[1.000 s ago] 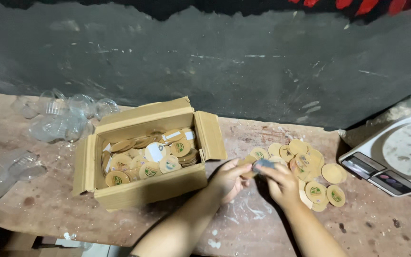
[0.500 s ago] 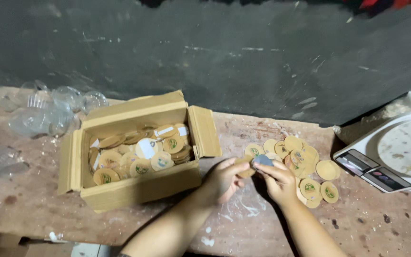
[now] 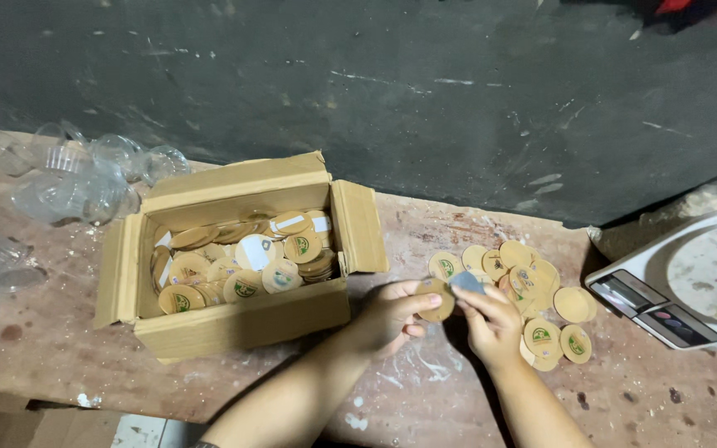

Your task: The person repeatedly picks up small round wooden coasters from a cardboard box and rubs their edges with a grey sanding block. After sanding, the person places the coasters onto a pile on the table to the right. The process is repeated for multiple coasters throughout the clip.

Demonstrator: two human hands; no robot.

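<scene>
My left hand (image 3: 393, 316) pinches a round tan disc (image 3: 436, 299) between thumb and fingers, just right of an open cardboard box (image 3: 242, 319). My right hand (image 3: 490, 322) meets it and grips a small pale blue-grey tab (image 3: 466, 282) at the disc's edge. The box holds several more round tan discs (image 3: 242, 264), some with a green mark, some showing a white face. To the right of my hands, a loose heap of the same discs (image 3: 533, 290) lies on the worn wooden table (image 3: 60, 348).
Several clear plastic cups (image 3: 85, 178) lie at the table's far left. A white digital scale (image 3: 690, 286) with a round platter stands at the right edge, a plastic bag (image 3: 707, 199) behind it. A dark wall runs along the back.
The view has shifted, so the box and heap sit slightly left. Both hands stay together on the disc, with the blue-grey tab still at its edge.
</scene>
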